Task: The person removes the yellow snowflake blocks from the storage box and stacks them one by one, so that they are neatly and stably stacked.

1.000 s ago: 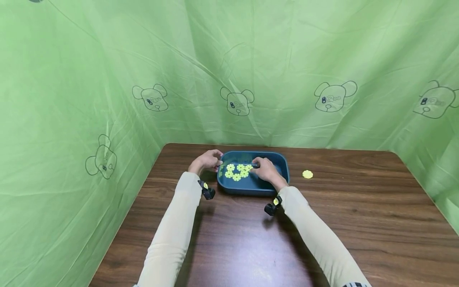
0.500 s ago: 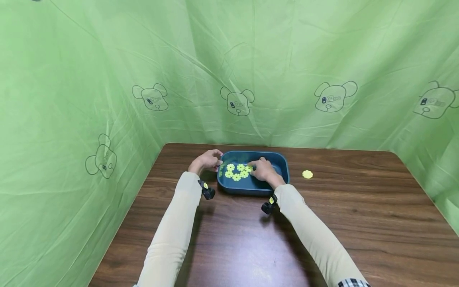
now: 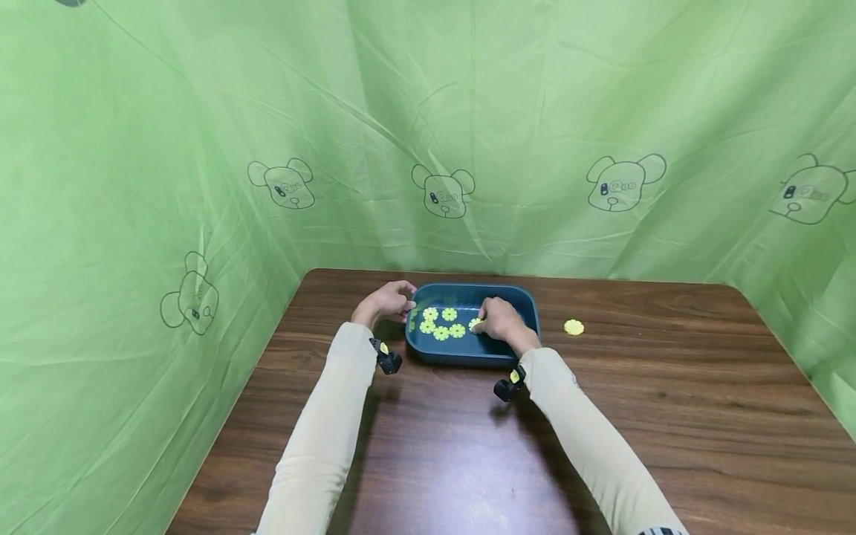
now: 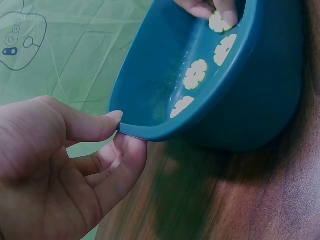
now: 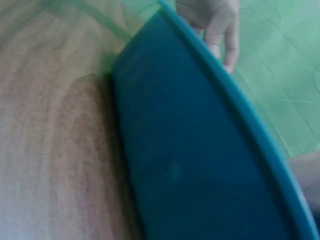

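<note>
A dark blue rectangular basin (image 3: 461, 355) stands on the wooden table. My left hand (image 3: 386, 301) pinches its left rim, thumb on top and fingers below, as the left wrist view shows. Several flat, yellow flower-shaped pieces (image 3: 441, 334) lie on the basin floor in a loose curve. Inside the basin, my right hand (image 3: 501, 321) pinches one yellow flower-shaped piece (image 4: 218, 22) between thumb and finger, right of the others. In the right wrist view the basin's outer wall (image 5: 190, 130) hides most of that hand.
Another yellow flower-shaped piece (image 3: 574, 327) lies on the table (image 3: 669, 386) to the right of the basin. A green curtain (image 3: 535, 111) printed with bear heads hangs behind the table and along its left side.
My right hand has drawn one flower-shaped piece a little right and toward me, apart from the others. My left hand stays on the rim, and the basin has not moved.
</note>
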Demonstrator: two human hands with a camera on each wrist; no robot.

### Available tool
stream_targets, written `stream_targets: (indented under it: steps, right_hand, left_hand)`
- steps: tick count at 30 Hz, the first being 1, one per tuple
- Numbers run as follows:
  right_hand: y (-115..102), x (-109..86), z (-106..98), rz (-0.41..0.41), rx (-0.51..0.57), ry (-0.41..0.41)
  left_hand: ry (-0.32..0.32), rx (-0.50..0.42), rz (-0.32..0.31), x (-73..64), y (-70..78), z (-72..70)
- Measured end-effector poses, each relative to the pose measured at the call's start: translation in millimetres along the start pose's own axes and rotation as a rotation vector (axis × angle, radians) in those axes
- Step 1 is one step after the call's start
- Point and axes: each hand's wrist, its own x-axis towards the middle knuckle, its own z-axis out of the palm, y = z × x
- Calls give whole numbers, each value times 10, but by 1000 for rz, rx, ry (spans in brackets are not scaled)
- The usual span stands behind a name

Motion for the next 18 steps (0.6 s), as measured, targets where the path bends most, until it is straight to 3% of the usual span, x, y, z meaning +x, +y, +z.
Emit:
stream_targets:
  steps: [7,14,18]
  right_hand:
    - [88,-45,-109,-6,176,-45]
    - [151,-83,-122,13,394,-7]
    - [141,-116,-172,3,434,23]
  left_hand:
    - [-5,-4,-2,21,-17,-11]
    - [-5,0,0,19,-16,-17]
    - [-4,3,-1,11,-9,-12]
